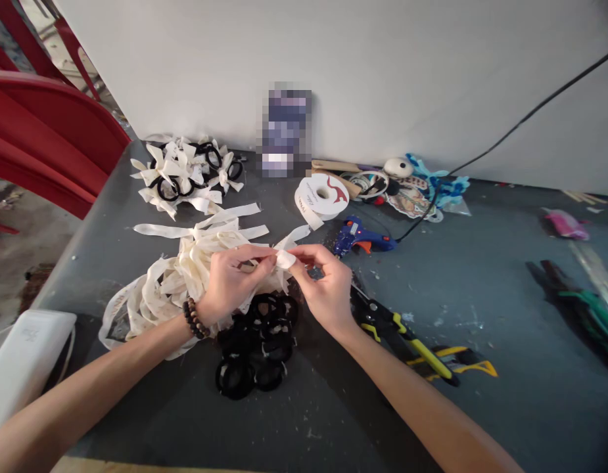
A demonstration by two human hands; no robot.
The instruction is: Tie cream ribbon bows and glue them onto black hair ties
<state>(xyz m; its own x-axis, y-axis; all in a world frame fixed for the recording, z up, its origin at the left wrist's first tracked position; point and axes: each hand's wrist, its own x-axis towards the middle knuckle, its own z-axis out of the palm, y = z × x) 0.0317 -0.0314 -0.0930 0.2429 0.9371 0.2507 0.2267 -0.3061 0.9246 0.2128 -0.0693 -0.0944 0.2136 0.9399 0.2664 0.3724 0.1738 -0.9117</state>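
The left hand and the right hand pinch one white ribbon piece between them, at the right edge of the ribbon heap — perhaps so its shape does not slip — while black bands and glue gun lie near, probably for easy reach.

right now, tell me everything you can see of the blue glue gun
The blue glue gun, seemingly plastic, lies on the dark gray table beyond the right hand, handle toward the picture's right. It has an orange trigger, pale label and small red spot; a black cord leaves the handle end. Its nozzle is unclear.
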